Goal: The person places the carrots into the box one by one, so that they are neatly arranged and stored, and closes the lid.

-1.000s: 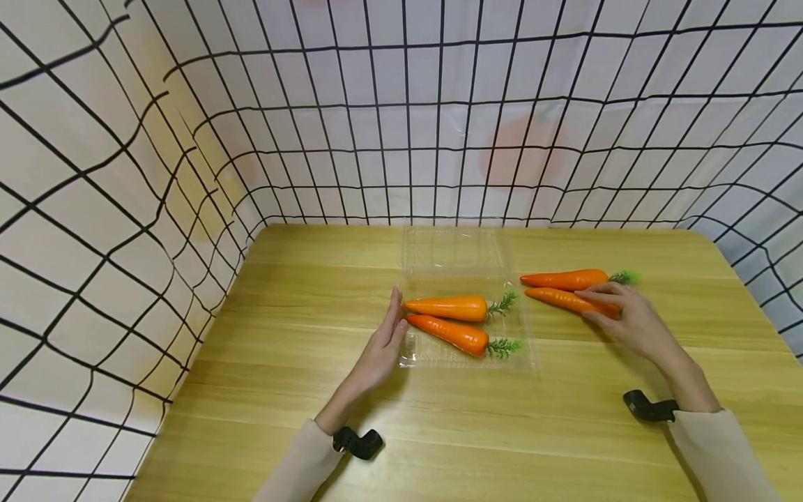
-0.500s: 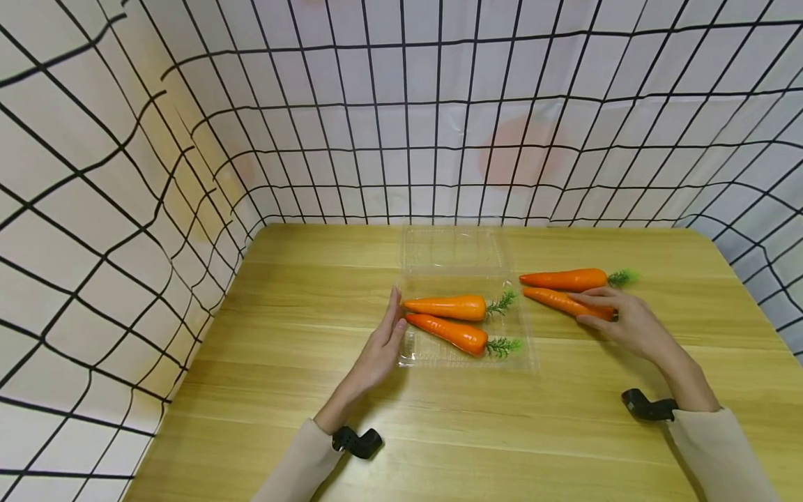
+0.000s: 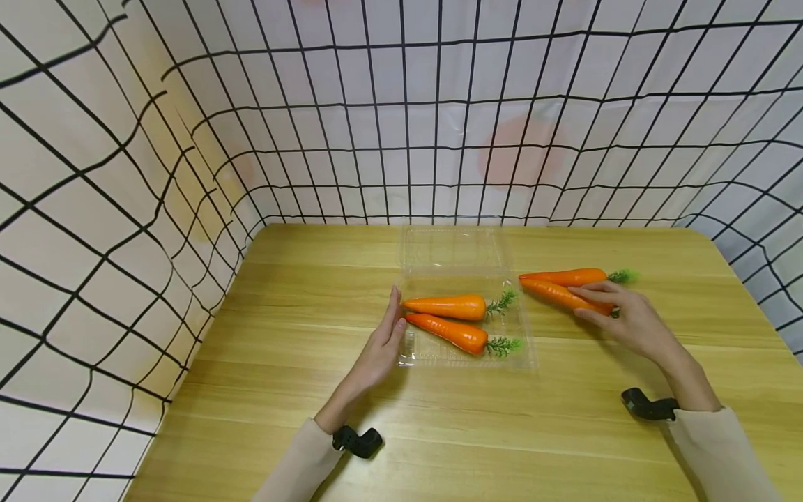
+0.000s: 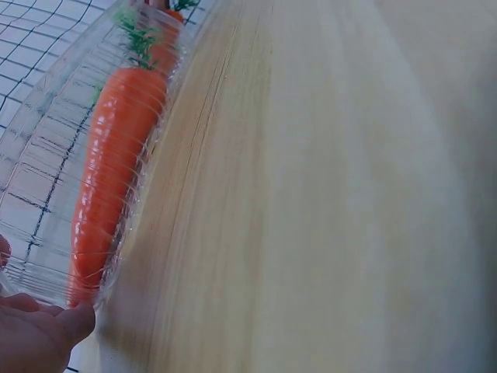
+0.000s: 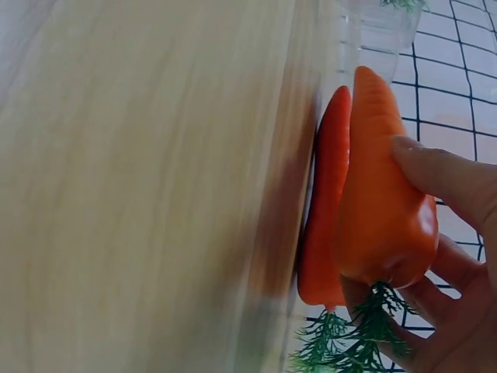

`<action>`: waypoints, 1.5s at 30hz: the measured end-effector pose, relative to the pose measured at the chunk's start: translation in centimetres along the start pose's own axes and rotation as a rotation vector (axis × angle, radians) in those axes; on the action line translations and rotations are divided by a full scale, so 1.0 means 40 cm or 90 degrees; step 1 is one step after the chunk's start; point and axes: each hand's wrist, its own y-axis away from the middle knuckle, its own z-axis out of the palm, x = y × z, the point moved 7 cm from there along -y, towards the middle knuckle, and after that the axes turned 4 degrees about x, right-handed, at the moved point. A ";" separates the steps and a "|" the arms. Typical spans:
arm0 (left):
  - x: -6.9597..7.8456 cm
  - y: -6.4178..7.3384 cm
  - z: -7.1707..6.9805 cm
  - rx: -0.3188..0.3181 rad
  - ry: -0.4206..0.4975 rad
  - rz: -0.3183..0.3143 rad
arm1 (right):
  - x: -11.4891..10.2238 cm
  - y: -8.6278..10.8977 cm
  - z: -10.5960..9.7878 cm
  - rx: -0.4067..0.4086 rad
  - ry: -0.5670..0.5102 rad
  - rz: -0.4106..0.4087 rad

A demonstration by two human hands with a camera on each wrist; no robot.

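Two orange carrots with green tops, the far carrot and the near carrot, lie in a clear plastic clamshell box whose lid is folded back. My left hand rests against the box's left end, fingers straight, by the carrot tips. On the right, my right hand pinches a third carrot near its thick end, between thumb and fingers. In the right wrist view this carrot appears raised off the table. Just beyond it another carrot lies on the table, partly overlapped by the held one.
The wooden table carries all of this. A white wall covering with a black grid stands along the back and both sides. Each wrist wears a black camera, such as the left one.
The right hand has moved the pinched carrot slightly left and away from me, and its tip now overlaps the far loose carrot. The left hand and the box stay put.
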 end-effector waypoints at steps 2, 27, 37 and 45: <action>0.000 0.000 0.000 0.000 -0.003 0.000 | -0.004 -0.001 -0.001 -0.002 -0.002 0.008; -0.003 0.000 0.000 -0.001 -0.007 0.000 | -0.051 -0.020 -0.044 0.090 -0.036 -0.039; 0.000 0.001 -0.001 -0.001 -0.003 -0.009 | -0.115 -0.056 -0.031 0.079 -0.051 -0.069; -0.003 -0.002 -0.001 -0.003 0.005 -0.008 | -0.173 -0.091 -0.006 0.051 -0.068 -0.126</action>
